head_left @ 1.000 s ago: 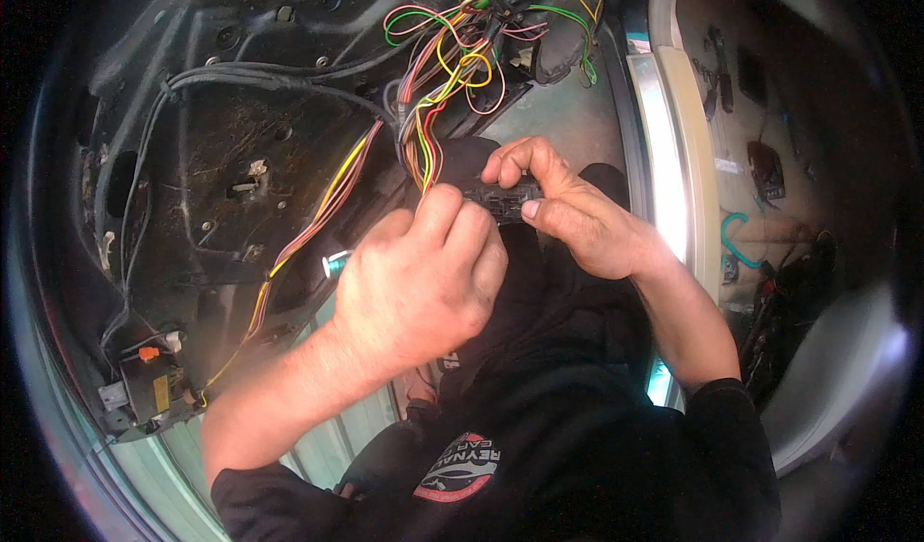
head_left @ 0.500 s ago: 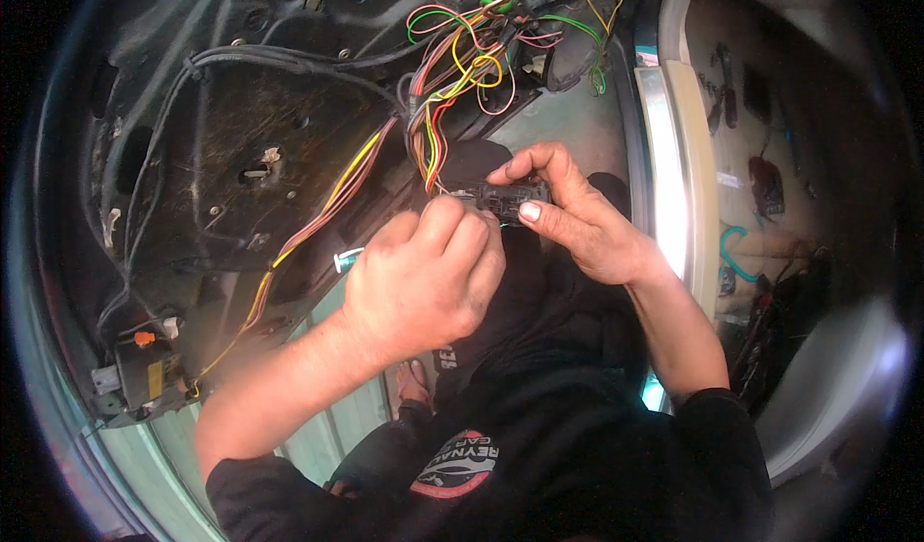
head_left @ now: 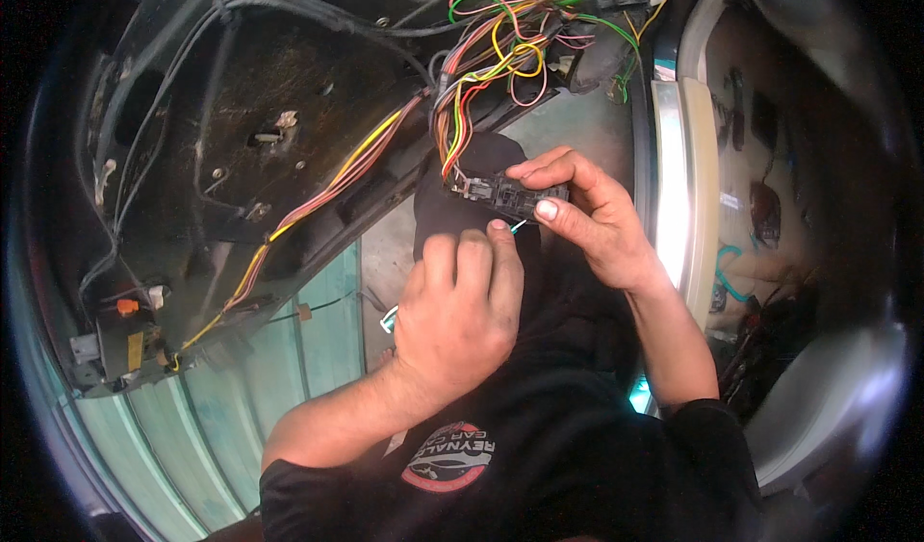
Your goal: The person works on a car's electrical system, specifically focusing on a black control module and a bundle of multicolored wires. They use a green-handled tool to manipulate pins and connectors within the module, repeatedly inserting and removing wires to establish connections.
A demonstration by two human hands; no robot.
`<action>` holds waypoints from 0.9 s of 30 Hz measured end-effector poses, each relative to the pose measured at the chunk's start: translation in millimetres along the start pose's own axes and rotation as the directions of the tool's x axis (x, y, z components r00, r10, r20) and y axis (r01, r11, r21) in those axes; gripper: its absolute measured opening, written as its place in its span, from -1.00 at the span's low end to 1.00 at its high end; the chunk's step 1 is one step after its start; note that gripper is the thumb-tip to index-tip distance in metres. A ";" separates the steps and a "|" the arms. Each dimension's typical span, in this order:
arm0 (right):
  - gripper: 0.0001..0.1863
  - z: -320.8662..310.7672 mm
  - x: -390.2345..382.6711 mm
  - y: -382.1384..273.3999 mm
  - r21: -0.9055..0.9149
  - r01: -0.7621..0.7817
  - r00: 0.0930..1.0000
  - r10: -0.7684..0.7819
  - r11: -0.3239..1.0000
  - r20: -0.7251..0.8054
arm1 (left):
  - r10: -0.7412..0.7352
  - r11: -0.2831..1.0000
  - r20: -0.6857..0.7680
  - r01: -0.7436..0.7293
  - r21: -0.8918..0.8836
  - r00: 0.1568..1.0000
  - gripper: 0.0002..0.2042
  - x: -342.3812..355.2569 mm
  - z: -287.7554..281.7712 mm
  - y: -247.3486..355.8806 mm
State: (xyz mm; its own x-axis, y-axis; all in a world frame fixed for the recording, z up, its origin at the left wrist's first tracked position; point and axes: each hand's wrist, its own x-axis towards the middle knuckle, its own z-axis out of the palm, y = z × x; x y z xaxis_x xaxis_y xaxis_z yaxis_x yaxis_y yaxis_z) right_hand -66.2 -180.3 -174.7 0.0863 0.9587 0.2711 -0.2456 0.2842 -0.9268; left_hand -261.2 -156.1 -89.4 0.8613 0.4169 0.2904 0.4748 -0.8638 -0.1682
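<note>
My right hand [head_left: 602, 224] grips a black plastic multi-pin connector [head_left: 512, 192] between thumb and fingers, its left end joined to a bundle of red, yellow, green and brown wires [head_left: 457, 138]. Just below the connector, my left hand [head_left: 457, 306] is closed on a slender teal tool [head_left: 516, 228], whose thin end shows by my fingertip near the connector's underside; most of it is hidden in my fist, and a white-and-teal end pokes out at the left.
A dark car door panel [head_left: 241, 99] fills the upper left, with looms, a loose wire tangle [head_left: 515, 51] and a black latch unit [head_left: 133, 340] with an orange plug. A bright door sill [head_left: 674, 186] runs down the right. A corrugated sheet [head_left: 221, 417] shows lower left.
My left hand has drawn down from the connector, uncovering its wired left end and the thin teal tool end. My right hand still holds the connector; the scene has shifted somewhat in view.
</note>
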 end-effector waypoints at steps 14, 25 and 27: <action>-0.74 10.5 1.4 3.9 0.010 0.005 0.984 -0.003 1.000 -0.179 | -0.332 0.908 -0.016 0.315 -0.275 0.943 -0.55 2.4 10.5 6.7; -0.70 3.8 -1.1 15.2 0.061 0.033 0.983 -0.021 0.998 -0.180 | -0.215 0.960 -0.047 0.202 -0.196 0.976 -0.57 -0.3 2.1 -41.6; -0.71 8.1 -2.0 18.5 0.040 0.082 0.975 -0.072 0.996 -0.209 | -0.208 0.966 -0.050 0.197 -0.165 0.977 -0.56 -5.9 -2.1 -54.0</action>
State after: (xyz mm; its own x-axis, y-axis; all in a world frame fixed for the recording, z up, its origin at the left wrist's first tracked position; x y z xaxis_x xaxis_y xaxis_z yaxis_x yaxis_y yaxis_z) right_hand -78.7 -176.8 -190.3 0.3035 0.9118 0.2767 -0.2760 0.3620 -0.8904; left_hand -292.3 -112.5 -80.1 0.7339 0.5727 0.3653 0.5987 -0.7994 0.0504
